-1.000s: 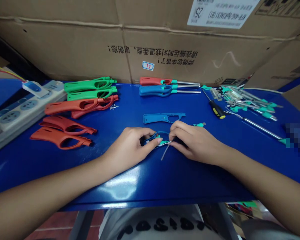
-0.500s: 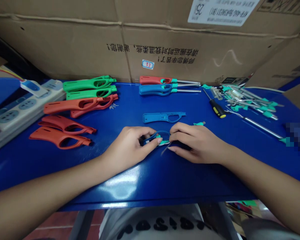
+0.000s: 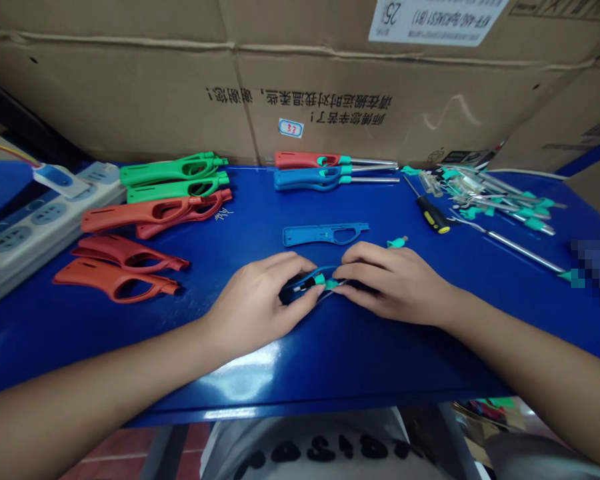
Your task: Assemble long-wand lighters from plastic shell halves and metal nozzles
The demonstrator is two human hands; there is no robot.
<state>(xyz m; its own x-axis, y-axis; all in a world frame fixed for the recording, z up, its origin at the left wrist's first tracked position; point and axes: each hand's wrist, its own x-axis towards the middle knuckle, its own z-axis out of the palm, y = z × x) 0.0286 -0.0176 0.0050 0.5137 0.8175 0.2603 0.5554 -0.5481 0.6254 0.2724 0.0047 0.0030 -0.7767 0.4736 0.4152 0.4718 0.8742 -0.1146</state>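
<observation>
Between both hands, low over the table, is a blue lighter shell half with a green trigger piece and a black part in it. My left hand grips its handle end, thumb at the green piece. The fingers of my right hand are closed at the front end of the same shell, where a thin wire or strip shows; my fingers hide much of that end. Just beyond lies another blue shell half, inner side up. A small green trigger piece rests behind my right hand.
Red and blue finished lighters lie at the back. Green shells and orange-red shells are at left, beside a power strip. At right are a screwdriver, metal tubes with green parts and a single tube. A cardboard box stands behind.
My right fingers have shifted slightly along the blue shell's front. The green piece and a black part show more clearly between my hands now. The view has moved slightly.
</observation>
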